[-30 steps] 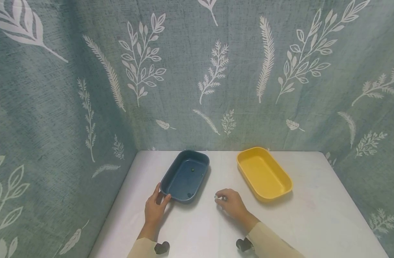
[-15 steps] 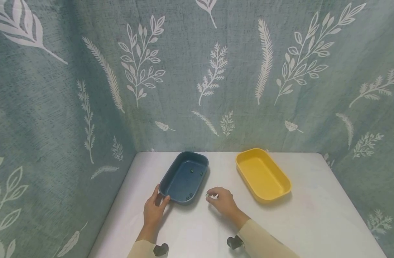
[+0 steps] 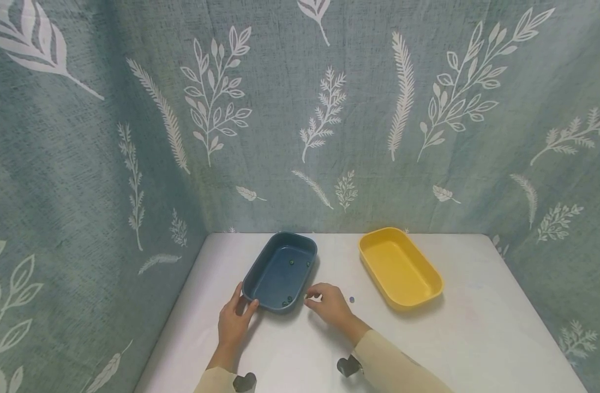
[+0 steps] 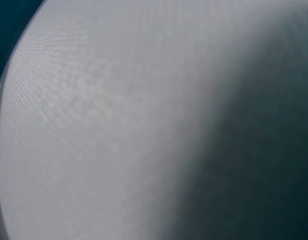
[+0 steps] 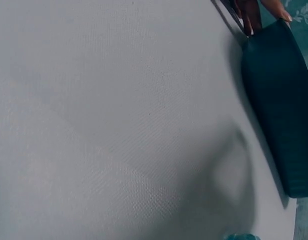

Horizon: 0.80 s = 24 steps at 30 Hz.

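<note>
The left hand (image 3: 233, 322) rests on the table (image 3: 477, 338) and grips the near left corner of the dark blue tray (image 3: 280, 271), thumb on the front wall and fingers along the side; I think this keeps the tray steady. The right hand (image 3: 329, 304) is just beside the near right corner of the same tray, its fingertips pinched together close to the rim. It seems to hold a very small bead, but the head view is too coarse to be sure. Several small beads (image 3: 291, 262) lie inside the blue tray. 1 small blue bead (image 3: 351, 299) lies on the table, near the right hand. The yellow tray (image 3: 400, 267) stands apart on the right, with nothing visible inside.
</note>
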Tool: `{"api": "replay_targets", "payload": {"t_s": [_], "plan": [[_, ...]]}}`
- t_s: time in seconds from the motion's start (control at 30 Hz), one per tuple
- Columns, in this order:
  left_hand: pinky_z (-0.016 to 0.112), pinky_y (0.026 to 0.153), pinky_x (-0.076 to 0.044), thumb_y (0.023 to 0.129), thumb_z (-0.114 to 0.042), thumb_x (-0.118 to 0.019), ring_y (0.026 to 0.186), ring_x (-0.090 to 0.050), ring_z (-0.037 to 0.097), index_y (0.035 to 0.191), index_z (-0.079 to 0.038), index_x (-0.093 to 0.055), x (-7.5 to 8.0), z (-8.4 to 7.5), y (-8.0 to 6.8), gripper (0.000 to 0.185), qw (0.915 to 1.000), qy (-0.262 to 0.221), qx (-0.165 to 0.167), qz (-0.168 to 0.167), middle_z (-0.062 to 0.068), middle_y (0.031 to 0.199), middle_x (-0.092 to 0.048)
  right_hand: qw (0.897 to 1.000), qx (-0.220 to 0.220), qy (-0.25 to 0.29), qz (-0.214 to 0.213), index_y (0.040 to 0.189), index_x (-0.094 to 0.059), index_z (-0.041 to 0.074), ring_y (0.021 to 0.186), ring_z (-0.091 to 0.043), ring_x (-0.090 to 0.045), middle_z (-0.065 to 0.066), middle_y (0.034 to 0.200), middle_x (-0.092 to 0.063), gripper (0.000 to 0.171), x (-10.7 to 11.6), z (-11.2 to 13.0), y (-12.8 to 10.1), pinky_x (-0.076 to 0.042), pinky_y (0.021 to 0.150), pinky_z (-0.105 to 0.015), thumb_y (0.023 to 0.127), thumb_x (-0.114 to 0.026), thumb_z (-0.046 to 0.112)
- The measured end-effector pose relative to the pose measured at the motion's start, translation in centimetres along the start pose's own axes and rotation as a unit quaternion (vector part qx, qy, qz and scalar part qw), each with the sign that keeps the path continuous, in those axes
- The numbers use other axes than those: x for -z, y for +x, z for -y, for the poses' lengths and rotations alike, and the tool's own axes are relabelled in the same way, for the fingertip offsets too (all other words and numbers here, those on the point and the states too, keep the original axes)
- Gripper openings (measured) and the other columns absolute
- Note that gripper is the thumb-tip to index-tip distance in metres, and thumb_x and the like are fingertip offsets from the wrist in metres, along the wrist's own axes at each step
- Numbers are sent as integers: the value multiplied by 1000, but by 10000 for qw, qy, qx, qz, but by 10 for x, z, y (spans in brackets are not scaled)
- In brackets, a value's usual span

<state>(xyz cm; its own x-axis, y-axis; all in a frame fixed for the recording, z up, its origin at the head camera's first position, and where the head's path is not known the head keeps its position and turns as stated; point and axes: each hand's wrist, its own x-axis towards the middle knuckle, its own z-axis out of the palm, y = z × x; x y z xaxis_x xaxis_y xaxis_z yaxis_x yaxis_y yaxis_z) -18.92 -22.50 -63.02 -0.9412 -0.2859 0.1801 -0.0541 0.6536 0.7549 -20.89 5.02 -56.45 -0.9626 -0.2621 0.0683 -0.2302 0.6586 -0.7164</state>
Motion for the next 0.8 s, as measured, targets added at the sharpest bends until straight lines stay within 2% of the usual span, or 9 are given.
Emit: {"api": "replay_targets", "payload": {"t_s": [0.23,0.57,0.8], "plan": [[56,102,-29,77,-61,-58,125,-40,35,139,-41,-29,1,-2,0,72,9999,-109,23,41,6,140,-43,9998,-1,120,173,98,-65,27,91,-6,-55,15,93,-63,18,-7,4,4,-48,78,-27,81,-65,32],[55,102,-30,77,-60,-59,125,-41,35,138,-43,-28,1,-3,-1,71,10000,-12,77,40,8,139,-44,9987,263,338,275,104,-65,19,89,-3,-56,14,92,-61,27,-17,12,6,-49,79,-25,81,-65,33],[55,101,-31,78,-57,-61,123,-43,36,139,-36,-32,1,-3,0,71,10000,-32,-12,-37,9,138,-45,9990,218,308,252,102,-66,20,83,-1,-54,15,88,-60,24,-23,19,7,-48,73,-21,81,-65,31]]}}
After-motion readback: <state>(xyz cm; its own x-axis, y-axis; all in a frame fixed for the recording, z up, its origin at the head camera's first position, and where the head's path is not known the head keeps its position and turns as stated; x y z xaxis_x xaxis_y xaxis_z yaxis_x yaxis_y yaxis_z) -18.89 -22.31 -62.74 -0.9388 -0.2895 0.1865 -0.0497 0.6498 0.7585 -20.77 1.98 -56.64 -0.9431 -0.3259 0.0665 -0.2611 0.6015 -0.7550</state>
